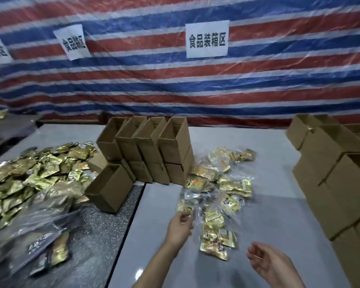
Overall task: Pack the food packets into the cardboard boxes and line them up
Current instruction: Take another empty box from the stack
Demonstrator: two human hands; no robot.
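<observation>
Many packets lie loose by the open boxes, so lots is left. My left hand touches one, but I can't tell if it grips. My right hand is loose and empty.

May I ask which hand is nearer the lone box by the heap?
Left. The left hand sits right of the lone box, toward the camera; the right hand is farther right.

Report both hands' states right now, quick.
Left hand: fingers reach the edge of a gold packet; blur hides whether it pinches it, so it cannot be told.
Right hand: open, palm up, holding nothing.
</observation>
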